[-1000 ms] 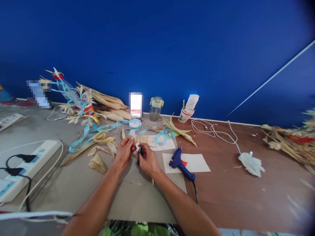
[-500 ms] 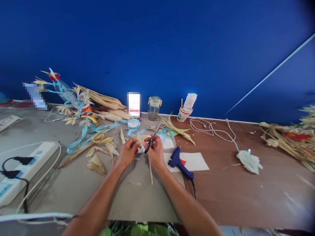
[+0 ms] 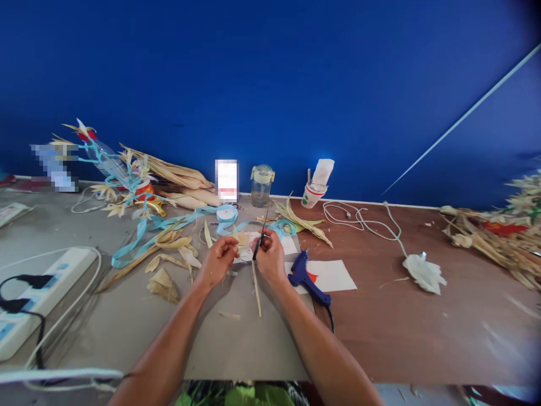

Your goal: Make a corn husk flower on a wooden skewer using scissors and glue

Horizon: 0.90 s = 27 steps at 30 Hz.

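My right hand [image 3: 271, 258] is closed round a pair of black-handled scissors [image 3: 261, 232], whose blades point up and away from me. Just to the left, my left hand [image 3: 218, 260] pinches a small pale piece of corn husk [image 3: 242, 239] between thumb and fingertips. The husk lies in the gap between both hands, close to the scissors but apparently apart from them. Below my right hand a thin pale stick [image 3: 257, 293] slants toward me; its upper end is hidden near the fingers. White paper [image 3: 289, 245] shows behind my hands.
Blue ribbon [image 3: 226, 213] and loose husks [image 3: 164, 285] lie at left, by a power strip [image 3: 54, 299]. A blue glue gun [image 3: 310, 279] rests on white paper at right. Behind stand a glass jar [image 3: 261, 189], a paper cup [image 3: 313, 194] and a ribbon-wrapped bottle [image 3: 112, 163].
The scissors have turned to point more upright in my right hand. My left hand keeps its pinch on the husk. The whole view has shifted slightly.
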Available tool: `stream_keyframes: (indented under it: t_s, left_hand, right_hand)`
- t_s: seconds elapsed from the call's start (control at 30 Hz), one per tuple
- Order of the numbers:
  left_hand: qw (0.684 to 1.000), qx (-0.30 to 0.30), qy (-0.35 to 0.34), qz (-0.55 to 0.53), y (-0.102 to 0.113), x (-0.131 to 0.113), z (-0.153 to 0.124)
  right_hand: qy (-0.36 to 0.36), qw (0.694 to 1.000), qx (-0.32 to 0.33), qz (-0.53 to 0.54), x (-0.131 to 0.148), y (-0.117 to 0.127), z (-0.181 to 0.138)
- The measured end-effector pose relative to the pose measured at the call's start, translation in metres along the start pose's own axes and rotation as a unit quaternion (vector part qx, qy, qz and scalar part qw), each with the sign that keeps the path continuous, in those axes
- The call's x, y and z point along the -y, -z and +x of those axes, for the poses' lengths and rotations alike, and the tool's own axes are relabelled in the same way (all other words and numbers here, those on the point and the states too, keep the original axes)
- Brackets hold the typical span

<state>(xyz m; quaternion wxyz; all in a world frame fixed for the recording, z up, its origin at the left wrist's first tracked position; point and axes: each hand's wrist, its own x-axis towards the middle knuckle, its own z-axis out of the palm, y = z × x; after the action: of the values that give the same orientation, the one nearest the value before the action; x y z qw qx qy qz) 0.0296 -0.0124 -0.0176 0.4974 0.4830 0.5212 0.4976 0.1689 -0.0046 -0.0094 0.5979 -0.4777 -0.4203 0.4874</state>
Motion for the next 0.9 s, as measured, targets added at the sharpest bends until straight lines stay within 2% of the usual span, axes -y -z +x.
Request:
stream_keyframes:
  t_s: [0.13,0.27,0.33,0.43,0.57,0.67,0.9]
  left_hand:
    - [0.998,-0.044,-0.026,-0.025,0.003,-0.002,0.002]
    - [0.996,-0.07,-0.012,-0.055,0.005,-0.001,0.003]
    - [0.996,-0.053,0.005,-0.07,0.004,0.0,0.002]
    - [0.995,0.007,0.039,-0.087,-0.003,0.001,-0.002]
    - [0.994,0.051,0.047,-0.088,-0.014,0.0,-0.008]
    - [0.992,0.029,0.032,-0.116,-0.017,-0.002,-0.009]
    - [0.981,-0.015,0.053,-0.188,-0.01,-0.005,-0.008]
  right_hand:
    - [-0.03,0.999,-0.02,0.035,-0.003,0.0,0.0]
    - [-0.053,0.99,-0.061,0.111,-0.004,0.002,0.003]
    - [-0.053,0.984,-0.08,0.151,-0.002,0.002,0.004]
    - [-0.04,0.976,-0.097,0.19,0.0,0.0,0.001]
    - [-0.043,0.979,-0.087,0.177,-0.003,-0.008,-0.009]
    - [-0.046,0.983,-0.08,0.161,-0.007,-0.014,-0.015]
    - [-0.054,0.989,-0.05,0.127,-0.008,-0.02,-0.022]
